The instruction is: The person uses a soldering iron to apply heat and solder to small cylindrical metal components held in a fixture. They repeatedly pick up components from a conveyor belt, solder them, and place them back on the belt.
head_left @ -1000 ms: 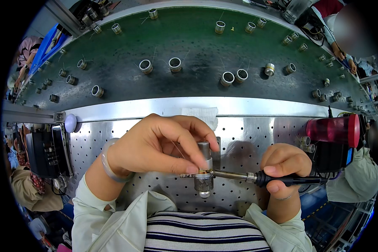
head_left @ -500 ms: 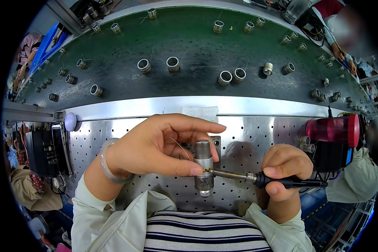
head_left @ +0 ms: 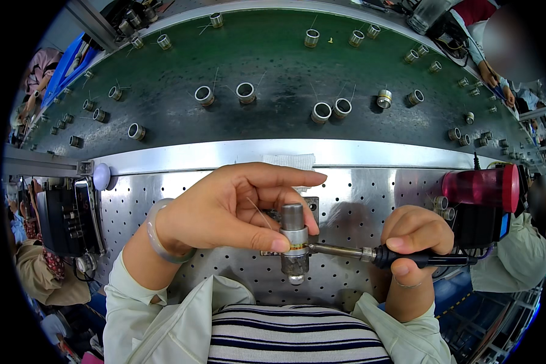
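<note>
We hold a soldering iron [head_left: 343, 251] in our right hand [head_left: 420, 233], fingers closed on its dark handle, its shaft pointing left so that the tip meets or nearly meets the yellow band on a metal cylinder [head_left: 294, 264]. This cylinder sits between our two hands, over the perforated metal bench [head_left: 358, 182]. Our left hand [head_left: 236, 209] cups around it: the thumb touches it near the band, the index finger stretches out, and other fingers curl behind. We cannot tell whether they grip it. A thin wire [head_left: 258, 210] rises beside our left thumb. Beyond the bench, we see short metal rings [head_left: 246, 100] scattered over a green surface [head_left: 267, 54].
</note>
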Tool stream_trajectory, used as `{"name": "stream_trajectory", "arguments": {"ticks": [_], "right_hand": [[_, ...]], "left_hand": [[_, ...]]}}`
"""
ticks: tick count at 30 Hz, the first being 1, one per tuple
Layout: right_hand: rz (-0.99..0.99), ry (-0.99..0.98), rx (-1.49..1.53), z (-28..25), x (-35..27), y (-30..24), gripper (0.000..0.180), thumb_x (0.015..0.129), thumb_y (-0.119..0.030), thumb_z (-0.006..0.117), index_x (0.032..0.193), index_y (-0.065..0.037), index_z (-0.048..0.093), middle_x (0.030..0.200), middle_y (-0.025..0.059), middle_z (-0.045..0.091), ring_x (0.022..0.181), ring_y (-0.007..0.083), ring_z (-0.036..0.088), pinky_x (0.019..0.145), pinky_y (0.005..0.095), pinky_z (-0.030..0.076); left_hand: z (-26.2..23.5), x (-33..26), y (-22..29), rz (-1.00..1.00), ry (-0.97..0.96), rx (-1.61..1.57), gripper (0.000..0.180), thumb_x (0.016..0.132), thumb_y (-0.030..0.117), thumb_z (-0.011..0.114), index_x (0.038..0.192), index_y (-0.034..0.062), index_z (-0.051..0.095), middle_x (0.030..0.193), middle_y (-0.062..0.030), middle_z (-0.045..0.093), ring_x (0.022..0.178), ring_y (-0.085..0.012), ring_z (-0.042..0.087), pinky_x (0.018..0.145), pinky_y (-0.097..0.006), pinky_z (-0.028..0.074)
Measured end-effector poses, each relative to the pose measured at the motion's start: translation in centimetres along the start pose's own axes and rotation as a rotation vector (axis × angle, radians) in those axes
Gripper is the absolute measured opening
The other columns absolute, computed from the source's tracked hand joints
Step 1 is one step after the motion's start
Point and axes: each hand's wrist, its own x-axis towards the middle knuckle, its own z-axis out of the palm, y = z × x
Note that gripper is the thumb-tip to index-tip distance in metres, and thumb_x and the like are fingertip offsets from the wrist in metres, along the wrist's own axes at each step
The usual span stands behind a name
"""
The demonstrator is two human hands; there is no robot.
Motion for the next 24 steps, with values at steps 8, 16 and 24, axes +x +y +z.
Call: {"name": "stream_trajectory", "arguments": {"ticks": [8,16,24], "right_hand": [[-0.034,-0.074,-0.024,-0.4,0.2,-0.2,0.022,0.066,-0.005,0.076,0.080,0.004,0.062,0.059,0.0096,0.057,0.047,0.0198,0.056,0.044,0.0265,0.042],[0.037,0.086,0.136,-0.2,-0.6,0.1,0.018,0.071,-0.001,0.071,0.084,0.007,0.061,0.061,0.0115,0.058,0.046,0.0185,0.052,0.044,0.0270,0.041],[0.163,0.155,0.188,0.2,-1.0,-0.1,0.022,0.068,0.000,0.074,0.086,0.006,0.063,0.068,0.0122,0.062,0.055,0.0182,0.055,0.052,0.0269,0.043]], "left_hand": [[-0.1,0.0,0.0,-0.004,-0.008,0.003,0.074,0.070,-0.010,0.072,0.136,-0.0077,0.038,0.102,-0.0221,0.063,0.086,-0.0156,0.063,0.070,-0.019,0.053],[-0.8,0.2,-0.7,0.042,-0.040,0.007,0.080,0.068,-0.005,0.076,0.137,-0.0062,0.036,0.105,-0.0214,0.061,0.095,-0.0191,0.061,0.075,-0.023,0.054],[-0.8,0.7,-1.1,-0.026,-0.004,0.038,0.073,0.070,-0.003,0.075,0.134,-0.0077,0.040,0.101,-0.0193,0.062,0.093,-0.0172,0.062,0.071,-0.020,0.054]]}}
